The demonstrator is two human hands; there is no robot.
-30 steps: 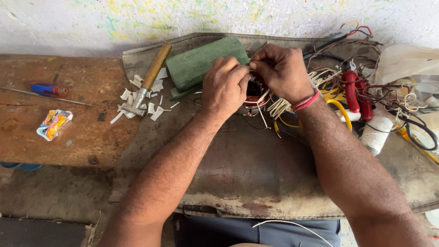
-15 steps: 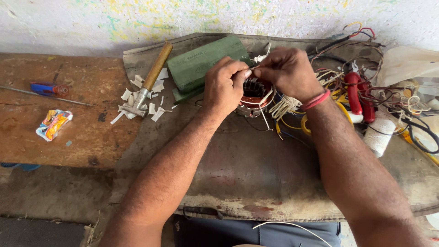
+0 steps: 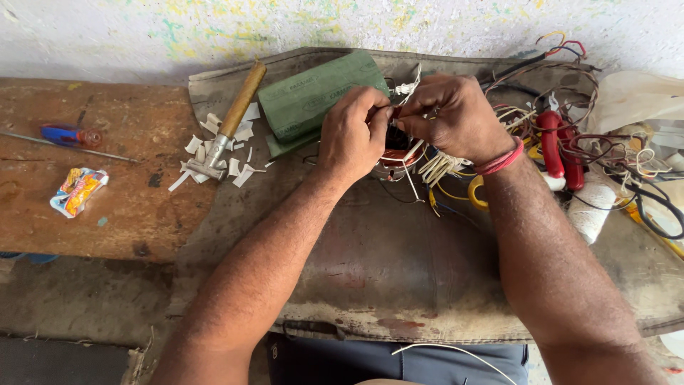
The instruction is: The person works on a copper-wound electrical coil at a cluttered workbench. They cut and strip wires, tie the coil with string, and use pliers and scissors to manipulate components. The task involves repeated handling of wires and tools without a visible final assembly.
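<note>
Both hands pinch a round copper-wound coil with white ties (image 3: pixel 396 158): left hand (image 3: pixel 353 132) and right hand (image 3: pixel 456 114) meet above it (fingertips touching), a folded green paper sheet (image 3: pixel 313 96) just left, red-handled pliers (image 3: pixel 552 142) right.

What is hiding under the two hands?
Under the left hand and right hand sits a round coil of reddish copper wire, with white threads hanging out. The hands cover most of it, so its middle cannot be seen. It rests on a brown cloth.
</note>
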